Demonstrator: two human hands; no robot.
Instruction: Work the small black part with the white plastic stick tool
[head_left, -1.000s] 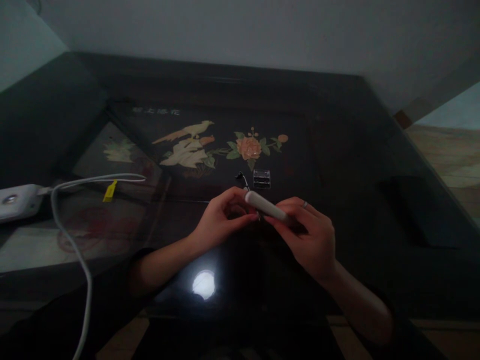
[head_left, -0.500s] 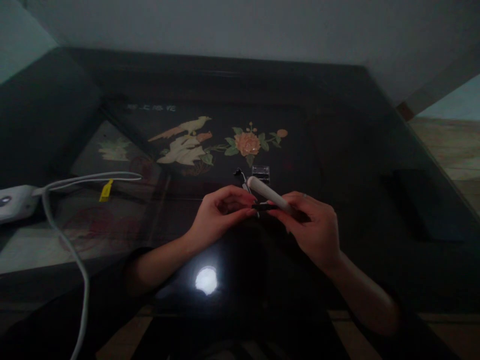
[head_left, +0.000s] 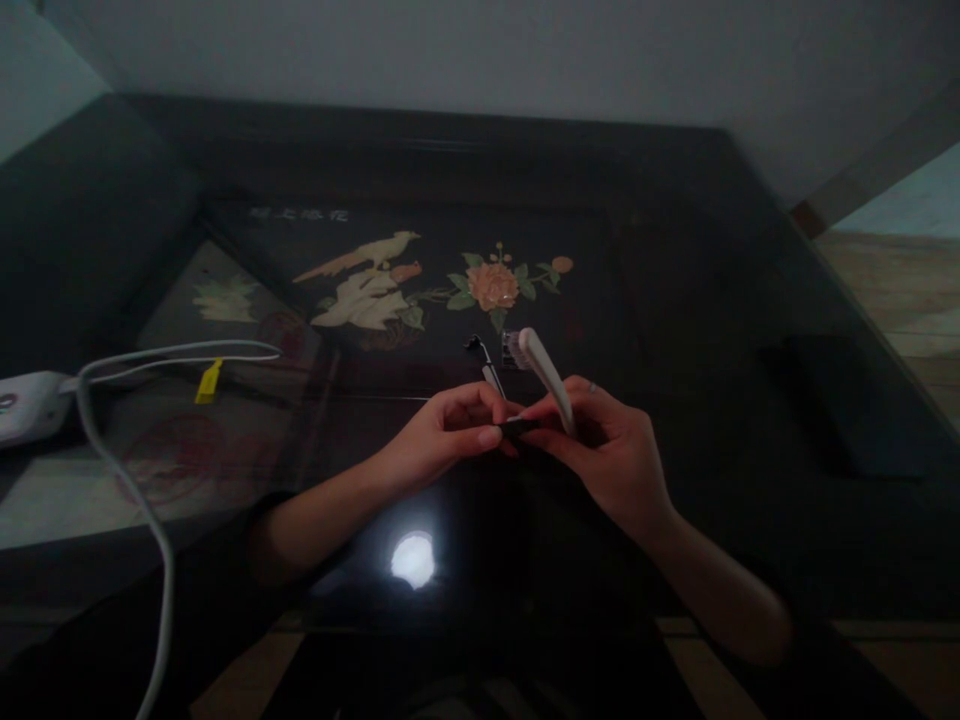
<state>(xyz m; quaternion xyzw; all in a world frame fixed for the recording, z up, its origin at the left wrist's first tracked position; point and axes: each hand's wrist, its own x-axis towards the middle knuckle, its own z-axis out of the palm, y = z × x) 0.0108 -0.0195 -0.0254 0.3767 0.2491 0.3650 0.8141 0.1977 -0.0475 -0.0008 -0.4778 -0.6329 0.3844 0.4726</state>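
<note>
My left hand pinches one end of a small flat black piece between thumb and fingertips. The fingers of my right hand meet it at the other end. A white, slightly curved stick-like handle with a rounded end also rises from my right hand; its lower part is hidden in the fingers. Just beyond my hands lies a slim thing with a dark tip and a pale shaft. Behind the white handle, a small clear box is partly covered. Dim light hides finer detail.
The dark glossy table bears a bird-and-flower picture. At left are a white power strip, a pale cable and a yellow tag. A dark flat object lies at right. A wall stands behind.
The white handle has swung more upright, its rounded end moving right and away from me. The black piece is slightly lower, and both hands have drawn closer together around it.
</note>
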